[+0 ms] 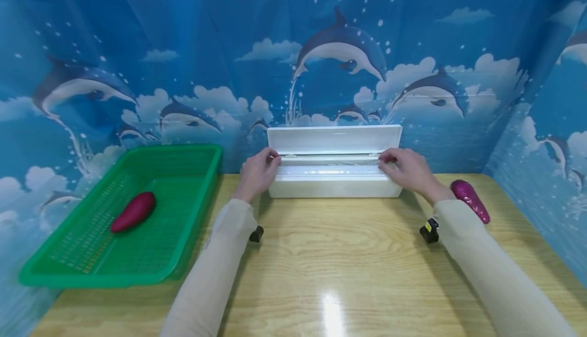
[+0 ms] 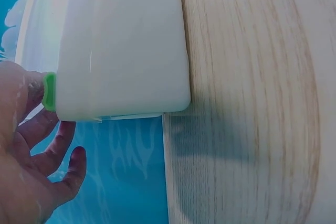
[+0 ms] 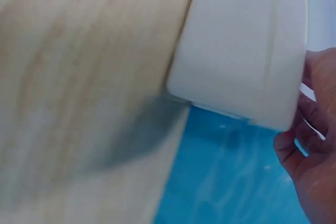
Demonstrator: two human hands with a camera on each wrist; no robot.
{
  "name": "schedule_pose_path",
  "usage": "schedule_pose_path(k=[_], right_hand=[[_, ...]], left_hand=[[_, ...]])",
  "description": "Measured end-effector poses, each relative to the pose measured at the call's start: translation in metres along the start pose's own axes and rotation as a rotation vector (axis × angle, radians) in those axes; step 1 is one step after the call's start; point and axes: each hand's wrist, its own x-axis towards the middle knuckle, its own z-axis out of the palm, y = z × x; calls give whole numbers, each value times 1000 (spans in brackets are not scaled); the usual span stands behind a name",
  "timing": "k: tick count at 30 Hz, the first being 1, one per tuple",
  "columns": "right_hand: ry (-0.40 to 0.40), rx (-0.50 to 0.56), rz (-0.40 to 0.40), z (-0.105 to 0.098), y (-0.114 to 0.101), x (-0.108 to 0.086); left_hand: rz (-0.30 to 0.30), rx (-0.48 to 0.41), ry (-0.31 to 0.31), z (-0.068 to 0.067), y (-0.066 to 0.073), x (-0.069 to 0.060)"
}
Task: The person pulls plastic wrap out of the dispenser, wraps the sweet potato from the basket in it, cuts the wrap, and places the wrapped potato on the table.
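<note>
Box of white plastic (image 1: 335, 189) has long axis left-to-right, white lid (image 1: 335, 141) raised behind. Left hand (image 1: 258, 173) and right hand (image 1: 409, 170) bend fingers at its ends; whether grasping, I cannot tell.

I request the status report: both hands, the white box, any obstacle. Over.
Left hand, right hand at opposite ends of white box; exact grip unclear. Lid raised, shiny roll inside. No obstacle visible; green basket off to the left.
</note>
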Motion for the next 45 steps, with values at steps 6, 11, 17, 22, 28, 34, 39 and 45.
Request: schedule_pose_path(k=[6, 11, 17, 22, 28, 34, 39, 45], right_hand=[[-43, -169, -45, 1, -10, 4], [-10, -250, -99, 4, -10, 6], [-32, -244, -88, 2, -13, 8], [60, -190, -121, 6, -8, 3], [177, -28, -83, 8, -4, -2], [128, 149, 126, 0, -8, 1], [95, 279, 260, -8, -12, 0], [66, 462, 285, -14, -17, -1]], left_hand=[[-7, 3, 4, -1, 0, 0], [-5, -4, 5, -1, -1, 0], [13, -16, 4, -2, -1, -1], [37, -19, 14, -2, -1, -2], [77, -31, 44, -5, 2, -2], [58, -72, 45, -10, 8, -2], [19, -152, 33, -14, 9, -1], [0, -242, 33, -20, 12, -1]])
